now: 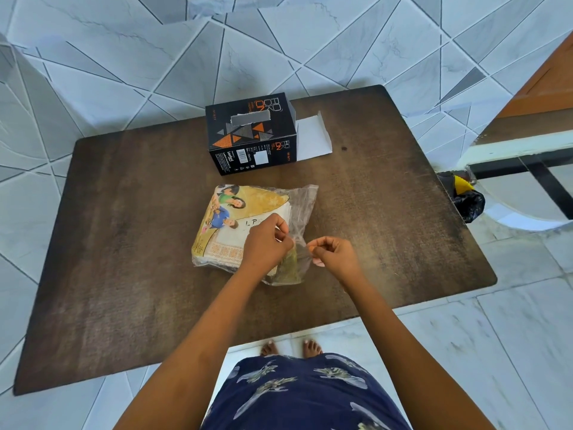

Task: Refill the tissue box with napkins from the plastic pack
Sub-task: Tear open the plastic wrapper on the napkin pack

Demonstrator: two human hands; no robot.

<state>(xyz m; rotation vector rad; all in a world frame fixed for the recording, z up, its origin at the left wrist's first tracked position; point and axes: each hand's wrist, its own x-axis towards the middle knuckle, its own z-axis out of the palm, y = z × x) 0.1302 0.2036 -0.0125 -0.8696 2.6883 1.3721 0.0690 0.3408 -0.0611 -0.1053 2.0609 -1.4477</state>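
We are in a home, most likely a living or dining room. The tiled floor point(130, 72) fills the upper frame with pale marble-look tiles cut by dark angular lines. A low dark wooden table point(124, 243) stands mid-frame, and a glass-topped table point(527, 144) juts in at the right edge. At the bottom we see bare feet point(290, 347) and a printed skirt point(304, 395), domestic rather than work dress.

On the tabletop point(124, 243) the plastic pack point(245, 231) lies under and left of the fingers point(283, 226); the tissue box point(251, 135) stands beyond them, farther from the person.
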